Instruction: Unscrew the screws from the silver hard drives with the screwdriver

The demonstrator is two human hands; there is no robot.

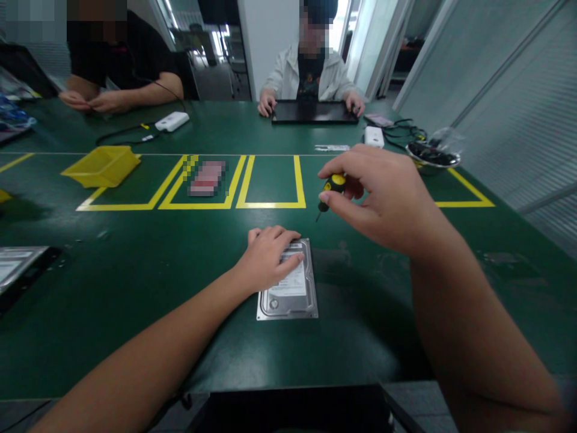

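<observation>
A silver hard drive (pixel 293 300) with a white label lies flat on the green table in front of me. My left hand (pixel 273 255) rests on its upper left part, fingers spread and the thumb across the label. Part of the label is hidden under that hand. To the right and above the drive, my right hand (pixel 378 195) is raised off the table. Between its thumb and fingers it grips a short screwdriver (pixel 333 183) with a black and yellow handle. The screwdriver's thin tip points down and slightly left, apart from the drive.
Yellow tape marks boxes (pixel 270 205) on the table. A yellow bin (pixel 106 168) stands at the left, and another drive (pixel 22 264) lies by the left edge. A bowl of dark parts (pixel 433 153) sits at the right. Across the table, one person holds a dark panel (pixel 315 112); another sits left.
</observation>
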